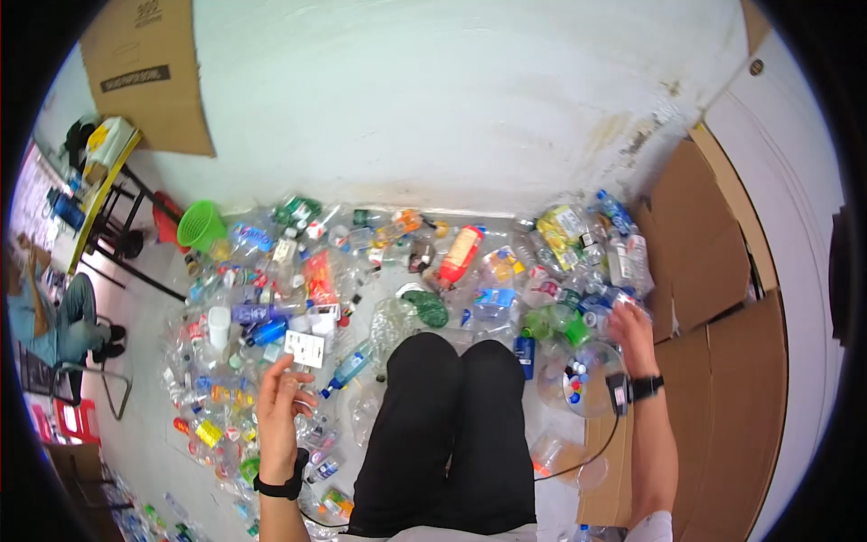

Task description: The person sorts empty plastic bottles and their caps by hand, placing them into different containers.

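My left hand [282, 406] is raised over the left part of the plastic bottle heap, fingers apart and holding nothing. Just past its fingertips lies a white rectangular piece [305, 349], with a blue-tinted bottle [350, 367] to its right. My right hand [634, 336] reaches into the right-hand heap, fingers curled at a clear plastic bottle [618, 297] that they partly cover. Below that hand stands a clear round tub [591, 397] with several coloured caps inside. Green bottles [553, 322] lie to the hand's left.
Loose bottles spread across the floor around my legs [452, 434]. Cardboard sheets [700, 239] stand along the right side. A green basket [200, 226] and a table [108, 194] are at the left, where another person [59, 316] sits. A cable [582, 465] runs from my right wrist.
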Available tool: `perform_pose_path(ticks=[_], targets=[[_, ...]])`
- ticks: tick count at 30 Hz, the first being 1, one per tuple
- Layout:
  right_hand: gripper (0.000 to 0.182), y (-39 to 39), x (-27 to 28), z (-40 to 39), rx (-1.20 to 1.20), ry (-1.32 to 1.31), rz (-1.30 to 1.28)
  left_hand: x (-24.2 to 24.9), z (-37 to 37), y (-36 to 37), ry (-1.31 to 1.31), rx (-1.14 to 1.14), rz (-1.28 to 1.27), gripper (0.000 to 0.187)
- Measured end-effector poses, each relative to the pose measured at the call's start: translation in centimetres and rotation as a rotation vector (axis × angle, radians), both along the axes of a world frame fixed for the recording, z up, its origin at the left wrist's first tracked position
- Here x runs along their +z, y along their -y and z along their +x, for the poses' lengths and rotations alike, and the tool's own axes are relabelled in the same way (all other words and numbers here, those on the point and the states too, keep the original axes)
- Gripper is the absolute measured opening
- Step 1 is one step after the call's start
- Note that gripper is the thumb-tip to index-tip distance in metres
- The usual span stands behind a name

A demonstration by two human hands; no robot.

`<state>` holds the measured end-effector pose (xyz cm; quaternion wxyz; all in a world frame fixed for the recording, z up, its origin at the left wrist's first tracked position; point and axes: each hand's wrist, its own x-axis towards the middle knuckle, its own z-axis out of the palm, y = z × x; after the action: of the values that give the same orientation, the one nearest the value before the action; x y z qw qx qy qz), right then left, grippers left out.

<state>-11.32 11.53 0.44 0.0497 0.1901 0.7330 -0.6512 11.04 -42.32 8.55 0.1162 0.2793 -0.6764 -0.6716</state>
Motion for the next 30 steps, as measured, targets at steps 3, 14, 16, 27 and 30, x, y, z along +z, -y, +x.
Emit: perform_pose_path(ticks=[3, 14, 16, 27, 30], targets=[[0.056, 0.7, -3.1, 5.4, -0.029, 0.104, 0.045, -2.2, 1.6, 1.8, 0.080, 0.052, 0.020, 0.037], [0.037, -2.2, -11.8, 24.3, -0.161, 0.580, -0.058, -8.1, 1.5, 6.7, 0.272, 0.097, 0.012, 0.037], [0.037, -1.9, -11.4, 25.8, -0.194, 0.632, -0.027, -8.7, 1.2, 6.9, 0.326, 0.090, -0.005, 0.037], [0.049, -4.0, -14.6, 31.5, -0.156, 0.835, 0.107, -18.0, -1.5, 14.2, 0.591, -0.075, -0.935, 0.039], [0.054, -4.8, -15.7, 32.9, -0.091, 0.878, 0.167, -18.8, -4.9, 15.3, 0.677, -0.114, -1.032, 0.040]])
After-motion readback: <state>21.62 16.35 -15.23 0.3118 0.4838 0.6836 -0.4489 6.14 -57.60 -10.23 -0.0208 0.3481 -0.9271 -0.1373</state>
